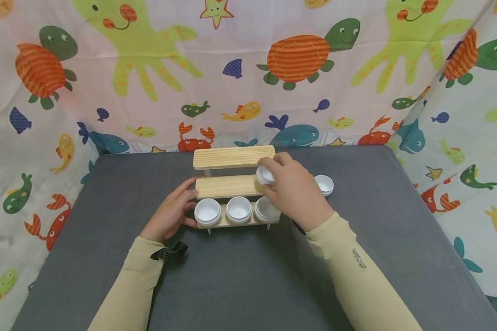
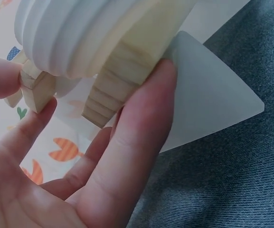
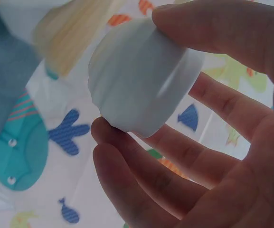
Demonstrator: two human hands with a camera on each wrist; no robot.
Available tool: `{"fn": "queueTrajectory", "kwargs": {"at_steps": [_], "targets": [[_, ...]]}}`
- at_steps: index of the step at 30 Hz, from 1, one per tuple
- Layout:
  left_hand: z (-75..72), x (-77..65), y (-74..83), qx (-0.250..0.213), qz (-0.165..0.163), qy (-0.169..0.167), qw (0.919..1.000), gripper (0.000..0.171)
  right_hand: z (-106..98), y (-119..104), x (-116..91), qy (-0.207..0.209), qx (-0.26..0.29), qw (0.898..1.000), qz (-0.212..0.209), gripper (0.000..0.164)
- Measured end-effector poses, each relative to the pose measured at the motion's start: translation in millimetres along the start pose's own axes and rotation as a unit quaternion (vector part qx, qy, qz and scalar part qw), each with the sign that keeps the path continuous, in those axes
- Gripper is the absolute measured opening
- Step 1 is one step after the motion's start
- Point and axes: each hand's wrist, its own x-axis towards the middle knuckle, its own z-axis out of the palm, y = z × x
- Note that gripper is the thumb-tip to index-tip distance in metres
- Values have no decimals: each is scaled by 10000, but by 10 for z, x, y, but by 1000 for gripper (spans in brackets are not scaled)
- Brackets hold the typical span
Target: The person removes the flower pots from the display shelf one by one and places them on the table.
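A three-tiered stand with pale wooden shelves [image 1: 228, 185] and translucent side supports [image 2: 208, 90] is at the middle of the table. My left hand [image 1: 171, 212] grips its left end, thumb and fingertips on the ends of the boards. My right hand [image 1: 296, 191] pinches a small white ribbed cup [image 3: 137, 76] between thumb and fingers, at the right end of the middle shelf. Along the lowest shelf stand three white cups, the left one [image 1: 207, 211], the middle one [image 1: 238, 209] and the right one [image 1: 266, 209], partly behind my right hand.
Another white cup [image 1: 324, 184] is on the dark grey table [image 1: 240, 280], to the right of my right hand. The top shelf [image 1: 232, 157] holds nothing. Behind the table hangs a curtain [image 1: 240, 46] printed with sea animals.
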Motion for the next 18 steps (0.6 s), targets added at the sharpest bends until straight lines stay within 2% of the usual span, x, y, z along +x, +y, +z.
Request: {"fn": "queueTrajectory", "kwargs": {"at_steps": [18], "targets": [[9,-2,-6,-19,-12,39,10000,62,-160,573,-229,97,127,9941,1076,49]]}}
